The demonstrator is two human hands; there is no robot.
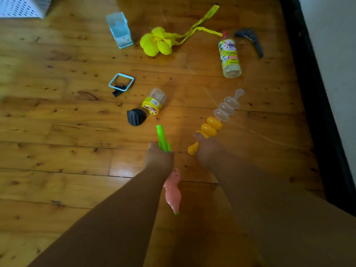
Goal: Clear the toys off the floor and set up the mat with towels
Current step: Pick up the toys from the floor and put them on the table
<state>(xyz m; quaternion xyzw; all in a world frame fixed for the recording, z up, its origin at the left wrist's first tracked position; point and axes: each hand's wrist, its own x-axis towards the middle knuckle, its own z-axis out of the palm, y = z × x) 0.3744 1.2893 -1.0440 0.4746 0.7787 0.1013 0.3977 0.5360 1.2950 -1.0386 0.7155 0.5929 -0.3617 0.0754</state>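
Clenched around a green tube (161, 137), the left hand (159, 158) holds it pointing away over the wooden floor (57, 132). Left of that tube lie a black ribbed piece (135, 116) and a blue square frame (121, 82); just beyond it, a yellow-lidded jar (153, 102). Below it lies a pink toy (172, 191). Right of the tube, the right hand (207, 151) grips a yellow-and-clear beaded toy (217, 120). Farther right lies a yellow bottle (230, 56).
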